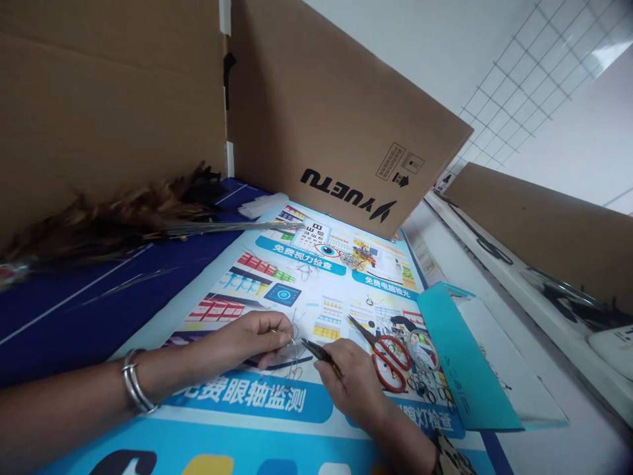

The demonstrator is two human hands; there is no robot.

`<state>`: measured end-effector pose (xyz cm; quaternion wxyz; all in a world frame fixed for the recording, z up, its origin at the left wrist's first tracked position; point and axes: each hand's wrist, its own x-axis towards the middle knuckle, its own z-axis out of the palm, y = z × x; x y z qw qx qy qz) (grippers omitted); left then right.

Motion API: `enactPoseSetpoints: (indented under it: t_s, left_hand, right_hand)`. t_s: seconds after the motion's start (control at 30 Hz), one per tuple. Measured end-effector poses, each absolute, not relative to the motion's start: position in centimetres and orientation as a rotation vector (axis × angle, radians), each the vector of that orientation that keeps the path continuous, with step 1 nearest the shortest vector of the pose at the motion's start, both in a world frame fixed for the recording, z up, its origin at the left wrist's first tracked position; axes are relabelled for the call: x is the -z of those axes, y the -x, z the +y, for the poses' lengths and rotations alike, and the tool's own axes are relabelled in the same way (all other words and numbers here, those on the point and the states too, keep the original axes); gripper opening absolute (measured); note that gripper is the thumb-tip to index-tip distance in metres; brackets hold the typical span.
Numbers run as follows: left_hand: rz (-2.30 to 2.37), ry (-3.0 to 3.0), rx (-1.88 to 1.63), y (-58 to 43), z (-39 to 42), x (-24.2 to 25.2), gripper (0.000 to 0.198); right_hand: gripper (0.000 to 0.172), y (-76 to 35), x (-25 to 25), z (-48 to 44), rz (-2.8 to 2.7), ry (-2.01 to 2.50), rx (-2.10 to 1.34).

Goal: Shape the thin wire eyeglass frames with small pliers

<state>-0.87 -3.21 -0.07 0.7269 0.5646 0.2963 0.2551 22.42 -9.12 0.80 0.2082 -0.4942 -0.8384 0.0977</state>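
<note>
Over the printed poster point(277, 429), my left hand point(254, 338) pinches a thin wire ring point(293, 341) between thumb and fingers. My right hand point(353, 379) is closed around dark-tipped pliers point(319, 353), whose tips point left and sit right beside the ring. Fine wire pieces lie just below my left fingertips; their exact shapes are too small to tell. To the right of my right hand are red-handled scissors point(390, 359), with several small dark and metallic rings point(428, 389) near the handles.
A teal box point(467, 363) stands at the right. Brown feathers point(133, 214) with long thin wires lie on the blue cloth point(113, 290) at left. Large cardboard panels point(316, 99) rise behind. A white packet point(262, 205) lies at the back.
</note>
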Motion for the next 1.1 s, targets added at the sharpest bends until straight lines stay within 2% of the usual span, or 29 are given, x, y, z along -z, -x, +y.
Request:
enactPoseSetpoints:
  t_s: [0.43, 1.1]
  left_hand:
    - [0.664, -1.236, -0.535, 0.70, -3.44, 0.23, 0.020]
    - [0.706, -1.300, -0.521, 0.90, -3.29, 0.09, 0.029]
  right_hand:
    - [0.021, -21.50, -0.39, -8.93, -2.389, 1.341, -0.097]
    - [0.020, -21.78, -0.04, -8.98, -2.355, 1.369, -0.092]
